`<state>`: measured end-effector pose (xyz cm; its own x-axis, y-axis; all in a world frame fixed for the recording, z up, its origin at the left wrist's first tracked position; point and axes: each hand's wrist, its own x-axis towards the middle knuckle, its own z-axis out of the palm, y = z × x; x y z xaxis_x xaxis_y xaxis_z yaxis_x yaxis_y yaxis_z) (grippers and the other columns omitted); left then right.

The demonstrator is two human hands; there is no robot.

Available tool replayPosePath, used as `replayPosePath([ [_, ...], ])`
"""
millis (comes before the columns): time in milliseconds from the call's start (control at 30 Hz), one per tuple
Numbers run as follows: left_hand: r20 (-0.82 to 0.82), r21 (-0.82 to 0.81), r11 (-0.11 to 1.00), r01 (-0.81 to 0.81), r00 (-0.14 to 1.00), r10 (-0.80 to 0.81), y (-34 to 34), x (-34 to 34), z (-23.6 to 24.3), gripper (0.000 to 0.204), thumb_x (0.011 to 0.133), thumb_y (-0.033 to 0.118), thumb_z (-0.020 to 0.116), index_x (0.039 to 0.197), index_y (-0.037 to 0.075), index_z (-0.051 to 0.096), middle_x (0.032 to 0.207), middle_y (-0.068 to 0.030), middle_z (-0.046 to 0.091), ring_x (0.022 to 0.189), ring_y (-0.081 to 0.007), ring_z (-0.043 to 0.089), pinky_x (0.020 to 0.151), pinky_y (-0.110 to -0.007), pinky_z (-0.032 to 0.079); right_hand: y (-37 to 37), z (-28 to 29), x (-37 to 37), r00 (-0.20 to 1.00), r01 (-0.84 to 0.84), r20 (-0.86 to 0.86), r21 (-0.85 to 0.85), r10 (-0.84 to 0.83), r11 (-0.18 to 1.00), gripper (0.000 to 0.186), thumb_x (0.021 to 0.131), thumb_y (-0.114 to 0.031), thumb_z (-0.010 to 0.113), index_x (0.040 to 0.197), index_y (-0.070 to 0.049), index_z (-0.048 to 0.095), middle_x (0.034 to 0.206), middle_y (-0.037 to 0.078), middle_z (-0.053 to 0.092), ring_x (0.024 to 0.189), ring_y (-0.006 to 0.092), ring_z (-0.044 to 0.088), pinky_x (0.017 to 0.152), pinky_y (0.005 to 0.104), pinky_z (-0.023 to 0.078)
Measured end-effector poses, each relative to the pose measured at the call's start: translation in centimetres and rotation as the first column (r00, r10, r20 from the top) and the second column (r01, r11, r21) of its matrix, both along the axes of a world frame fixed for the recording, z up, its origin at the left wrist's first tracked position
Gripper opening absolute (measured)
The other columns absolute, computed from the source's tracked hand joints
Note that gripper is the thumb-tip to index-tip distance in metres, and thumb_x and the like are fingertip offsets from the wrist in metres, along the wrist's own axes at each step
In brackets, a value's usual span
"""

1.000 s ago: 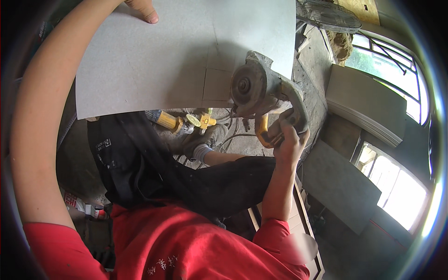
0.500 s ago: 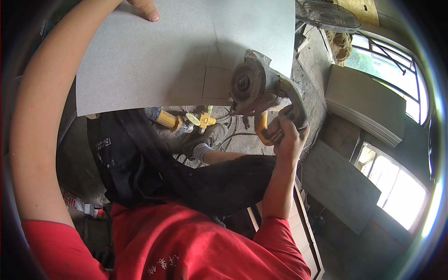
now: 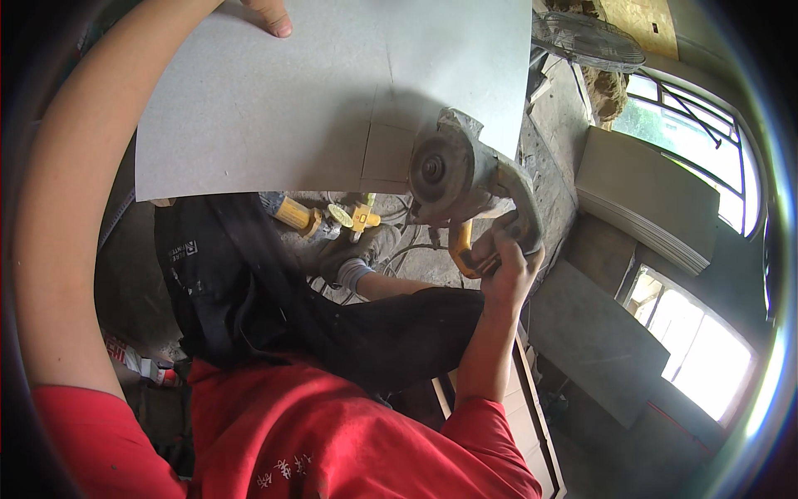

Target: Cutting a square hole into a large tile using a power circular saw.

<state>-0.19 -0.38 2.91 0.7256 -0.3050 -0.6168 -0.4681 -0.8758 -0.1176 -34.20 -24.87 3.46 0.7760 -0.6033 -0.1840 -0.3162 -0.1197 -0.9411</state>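
My right hand (image 3: 509, 262) is closed around the rear handle of a handheld tile saw (image 3: 449, 170). The saw's round guard is at the near right edge of a large pale grey tile (image 3: 274, 108). Thin lines run on the tile beside the guard, within the saw's shadow. Whether the blade, hidden behind the guard, touches the tile I cannot tell. At the top of the picture my left hand (image 3: 273, 17) lies on the tile's far left part, a digit stretched out and the rest cut off by the picture's edge.
Below the tile lie a yellow-bodied power tool (image 3: 291, 212), a yellow fitting (image 3: 362, 219) and cables, close to my shoe (image 3: 357, 254). A stack of boards (image 3: 644, 195) leans at the right, near another grey slab (image 3: 594, 341). A fan (image 3: 586, 40) stands at the far right.
The saw and my right hand have moved slightly toward me relative to the tile. The view has shifted a little. My left hand stays on the tile.
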Motion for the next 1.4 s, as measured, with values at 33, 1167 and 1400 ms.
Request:
replayPosePath([
  [33, -0.003, 0.004, 1.000, -0.003, 1.000, 0.003, 0.1, 0.1, 0.0, 0.125, 0.081, 0.056, 0.082, 0.165, 0.004, 0.005, 0.170, -0.0263, 0.006, 0.155, -0.0431, 0.019, 0.123, -0.054, 0.030, -0.1, 0.1, 0.0, 1.000, -0.005, -0.010, 0.015, 0.006, 1.000, 0.010, 0.086, 0.000, 0.056, 0.094, 0.005, 0.058, 0.067, 0.009, 0.058, 0.049, 0.0148, 0.054, 0.049, 0.0275, 0.043],
  [1167, -0.036, 0.031, 0.999, -0.011, 0.999, 0.012, 0.1, 0.0, 1.0, 0.126, 0.080, 0.057, 0.081, 0.165, 0.005, 0.004, 0.170, -0.0255, 0.004, 0.156, -0.0440, 0.016, 0.124, -0.053, 0.028, -0.2, 0.3, 0.6, 1.000, 0.019, -0.023, -0.028, -0.019, 0.999, 0.015, 0.085, 0.000, 0.054, 0.097, 0.007, 0.059, 0.065, 0.008, 0.057, 0.050, 0.0151, 0.054, 0.049, 0.0278, 0.043],
  [1400, -0.020, 0.007, 1.000, 0.018, 1.000, -0.018, 0.2, 1.4, -1.3, 0.127, 0.079, 0.058, 0.082, 0.165, 0.004, 0.005, 0.170, -0.0271, 0.003, 0.155, -0.0450, 0.017, 0.124, -0.053, 0.029, -0.3, 0.1, 1.2, 0.999, 0.029, -0.030, -0.033, -0.030, 0.999, 0.014, 0.084, 0.000, 0.054, 0.096, 0.007, 0.059, 0.066, 0.008, 0.056, 0.049, 0.0145, 0.054, 0.048, 0.0278, 0.042],
])
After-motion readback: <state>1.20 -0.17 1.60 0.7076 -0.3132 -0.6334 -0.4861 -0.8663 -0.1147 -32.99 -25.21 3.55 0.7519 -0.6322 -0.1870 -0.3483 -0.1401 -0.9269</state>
